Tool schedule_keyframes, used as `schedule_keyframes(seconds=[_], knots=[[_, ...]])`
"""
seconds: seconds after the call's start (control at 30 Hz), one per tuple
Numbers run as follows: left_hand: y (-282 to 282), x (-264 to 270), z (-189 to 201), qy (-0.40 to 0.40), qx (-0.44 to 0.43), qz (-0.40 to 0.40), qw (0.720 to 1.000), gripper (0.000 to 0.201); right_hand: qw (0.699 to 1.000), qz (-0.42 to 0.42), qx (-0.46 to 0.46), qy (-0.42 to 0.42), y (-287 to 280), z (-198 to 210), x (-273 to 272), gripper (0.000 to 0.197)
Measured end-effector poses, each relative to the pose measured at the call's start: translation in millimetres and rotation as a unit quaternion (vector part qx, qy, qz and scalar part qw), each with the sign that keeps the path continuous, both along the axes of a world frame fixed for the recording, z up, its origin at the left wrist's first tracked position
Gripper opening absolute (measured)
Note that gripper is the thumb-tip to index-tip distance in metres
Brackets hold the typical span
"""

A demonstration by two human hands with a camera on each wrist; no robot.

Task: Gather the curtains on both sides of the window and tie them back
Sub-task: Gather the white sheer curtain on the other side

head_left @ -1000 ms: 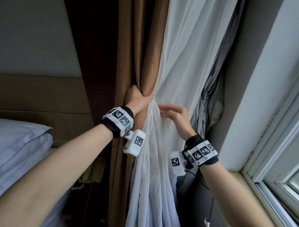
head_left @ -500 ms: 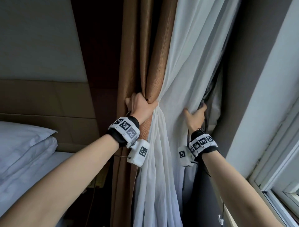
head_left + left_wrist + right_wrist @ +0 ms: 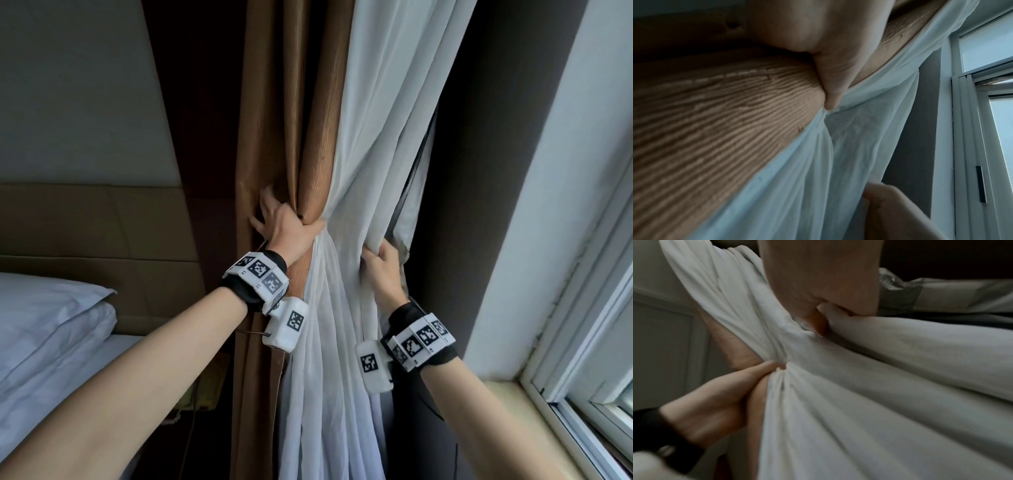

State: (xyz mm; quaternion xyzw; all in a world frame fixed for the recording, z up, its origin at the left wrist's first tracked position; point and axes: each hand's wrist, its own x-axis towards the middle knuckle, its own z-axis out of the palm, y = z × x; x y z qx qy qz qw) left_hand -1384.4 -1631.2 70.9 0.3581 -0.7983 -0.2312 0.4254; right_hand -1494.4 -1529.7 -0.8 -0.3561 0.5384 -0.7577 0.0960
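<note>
Gathering step: left hand [image 3: 284,224] clenching brown curtain [image 3: 274,137] and sheer [image 3: 373,137]; right hand [image 3: 382,270] pinching the sheer's outer edge, possibly lining too. Next: sweep across, then tie.

white-sheeted bed [image 3: 51,370] at left, white pillow [image 3: 44,301] lying on it

two curtains [image 3: 294,113], perhaps three, two hands [image 3: 284,226]

bare forearms, black wristbands [image 3: 255,294] with white marker-tagged camera blocks [image 3: 286,325]
</note>
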Motion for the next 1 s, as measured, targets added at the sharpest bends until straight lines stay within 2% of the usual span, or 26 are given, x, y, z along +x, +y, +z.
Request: schedule_keyframes(seconds=[0.17, 0.27, 0.37, 0.43, 0.5, 0.6, 0.77, 0.9, 1.0], knots=[[9.0, 7.0, 0.7, -0.001, 0.033, -0.038, 0.999, 0.079, 0.993, 0.110, -0.029, 0.038, 3.4, 3.1, 40.3, 0.025], [5.8, 12.0, 1.0, 0.018, 0.061, -0.068, 0.996, 0.089, 0.995, 0.083, -0.016, 0.050, -2.2, -2.3, 45.9, 0.029], [2.3, 21.7, 7.5, 0.021, 0.063, -0.110, 0.992, 0.086, 0.998, 0.055, -0.013, 0.032, -6.7, 0.5, 41.5, 0.027], [-0.7, 27.3, 9.9, 0.015, 0.070, -0.133, 0.989, 0.070, 0.997, 0.077, -0.023, -0.013, -8.7, 5.5, 38.4, 0.026], [0.1, 31.7, 13.6, 0.003, 0.074, -0.162, 0.984, 0.055, 0.997, 0.073, -0.020, -0.019, -12.7, 9.8, 39.0, 0.025], [-0.6, 30.1, 16.8, -0.012, 0.071, -0.187, 0.980, 0.067, 0.997, 0.074, 0.001, 0.003, -21.0, 8.7, 43.5, 0.027], [-3.7, 24.6, 20.4, -0.020, 0.078, -0.185, 0.979, 0.089, 0.989, 0.142, 0.029, -0.024, -14.5, 8.1, 53.5, 0.038], [1.1, 13.0, 16.7, -0.029, 0.095, -0.155, 0.983, 0.099, 0.985, 0.150, 0.029, -0.076, -10.7, 15.1, 41.7, 0.037], [5.7, 3.4, 15.2, -0.012, 0.105, -0.118, 0.987, 0.093, 0.983, 0.157, 0.031, -0.091, -10.2, 13.9, 40.4, 0.037]])
